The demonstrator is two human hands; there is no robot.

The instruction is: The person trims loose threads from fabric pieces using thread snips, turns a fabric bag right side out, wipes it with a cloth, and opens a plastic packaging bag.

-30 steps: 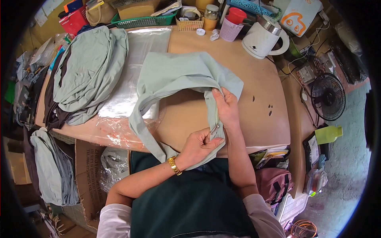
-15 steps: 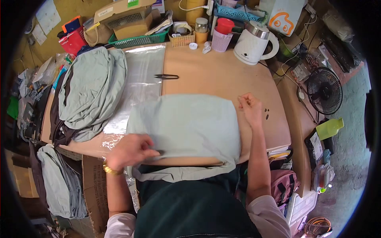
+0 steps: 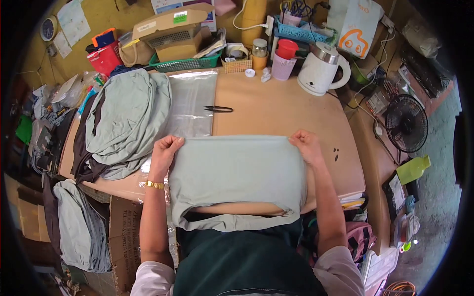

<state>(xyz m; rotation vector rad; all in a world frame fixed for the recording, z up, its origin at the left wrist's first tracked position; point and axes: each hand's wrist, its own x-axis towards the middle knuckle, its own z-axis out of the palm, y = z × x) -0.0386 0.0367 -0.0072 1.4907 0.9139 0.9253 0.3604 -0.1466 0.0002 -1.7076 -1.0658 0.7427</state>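
A pale grey-green cloth piece (image 3: pixel 239 170) lies spread at the table's front edge, its far edge pulled straight. My left hand (image 3: pixel 167 150), with a gold watch on the wrist, pinches its far left corner. The far right corner is pinched between the fingers of my right hand (image 3: pixel 305 144). Nearest my body, a narrow band of the cloth hangs over the edge, with a long opening between it and the main panel. Black thread snips (image 3: pixel 218 109) rest beyond the cloth.
Folded grey-green cloths (image 3: pixel 123 118) are piled at the left, beside clear plastic sheets (image 3: pixel 192 108). A white kettle (image 3: pixel 320 69), a lilac cup (image 3: pixel 283 67) and a green basket (image 3: pixel 187 64) stand along the back. A black fan (image 3: pixel 406 123) is at the right.
The cloth has gone from a bunched loop to a flattened panel. Both hands left the fastener area and now grip its two far corners. The snips came into view.
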